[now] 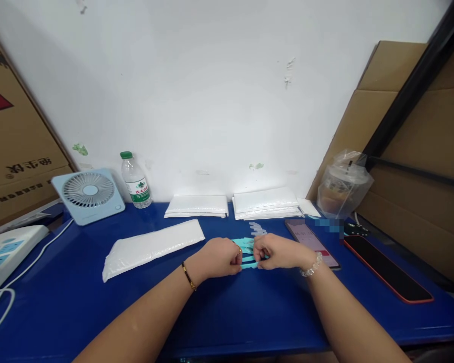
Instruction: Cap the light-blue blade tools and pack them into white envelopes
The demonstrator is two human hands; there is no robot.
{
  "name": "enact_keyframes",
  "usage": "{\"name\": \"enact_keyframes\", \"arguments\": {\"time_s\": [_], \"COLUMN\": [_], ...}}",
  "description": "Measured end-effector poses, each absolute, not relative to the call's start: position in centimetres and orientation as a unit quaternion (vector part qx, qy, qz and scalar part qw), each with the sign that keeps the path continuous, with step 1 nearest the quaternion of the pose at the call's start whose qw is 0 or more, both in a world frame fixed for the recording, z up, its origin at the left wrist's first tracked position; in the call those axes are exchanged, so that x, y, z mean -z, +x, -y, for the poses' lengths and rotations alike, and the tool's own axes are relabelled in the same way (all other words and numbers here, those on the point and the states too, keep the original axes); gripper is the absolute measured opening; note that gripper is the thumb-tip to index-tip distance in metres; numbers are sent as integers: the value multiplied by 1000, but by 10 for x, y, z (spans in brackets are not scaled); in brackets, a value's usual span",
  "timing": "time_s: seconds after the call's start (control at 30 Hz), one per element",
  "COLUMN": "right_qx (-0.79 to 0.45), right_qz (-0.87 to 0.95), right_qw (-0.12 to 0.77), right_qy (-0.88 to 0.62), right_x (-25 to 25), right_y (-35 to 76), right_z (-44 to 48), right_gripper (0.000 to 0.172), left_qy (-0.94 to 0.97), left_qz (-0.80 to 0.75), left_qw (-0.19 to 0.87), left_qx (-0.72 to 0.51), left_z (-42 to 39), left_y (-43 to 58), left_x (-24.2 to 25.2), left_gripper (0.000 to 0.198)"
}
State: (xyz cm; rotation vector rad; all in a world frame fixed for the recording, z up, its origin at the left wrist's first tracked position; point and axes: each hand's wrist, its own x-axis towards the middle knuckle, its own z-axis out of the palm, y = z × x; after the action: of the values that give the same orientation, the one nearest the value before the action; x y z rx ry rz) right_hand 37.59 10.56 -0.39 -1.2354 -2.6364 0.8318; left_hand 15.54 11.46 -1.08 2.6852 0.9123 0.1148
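In front of me, at the middle of the table, a thin turquoise piece with narrow strips [249,265] spans the gap between my hands; its exact kind is hard to make out. My left hand [223,259] is closed, its thumb and fingers pinching the piece's left end. Fingers curled, my right hand [276,251] pinches the right end. Just behind the hands lie several small translucent strips [257,228]. A white padded mailer [155,247] rests to the left of my left hand. Fingers hide parts of the turquoise piece.
Flat white mailers [196,205] and a second stack of mailers [265,201] lie along the wall. At left are a blue fan [91,194], a water bottle [136,184] and a power strip [15,252]. Phone [312,242], red-edged phone [388,269] and bagged drink cup [340,189] are right.
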Motion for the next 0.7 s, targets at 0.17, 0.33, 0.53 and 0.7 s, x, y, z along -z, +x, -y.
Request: {"name": "enact_keyframes", "arguments": {"time_s": [0.17,0.33,0.53,0.7], "right_qx": [-272,-263,-296,-283], "right_qz": [839,823,776,808], "right_qw": [153,194,218,131], "right_qy": [-446,-465,-513,-500], "right_x": [3,12,16,11], "right_y": [380,387,397,407], "right_z": [-113,-124,-128,-123], "right_gripper": [13,16,23,24], "left_qy": [921,915,904,912], "left_qz": [-363,-387,-397,-364], "left_qw": [100,65,127,130], "left_qx": [-100,-97,-92,-138], "left_z": [-125,-135,-149,-149], "left_y": [151,146,135,140], "left_x": [4,2,15,29], "left_gripper": [13,15,16,42]}}
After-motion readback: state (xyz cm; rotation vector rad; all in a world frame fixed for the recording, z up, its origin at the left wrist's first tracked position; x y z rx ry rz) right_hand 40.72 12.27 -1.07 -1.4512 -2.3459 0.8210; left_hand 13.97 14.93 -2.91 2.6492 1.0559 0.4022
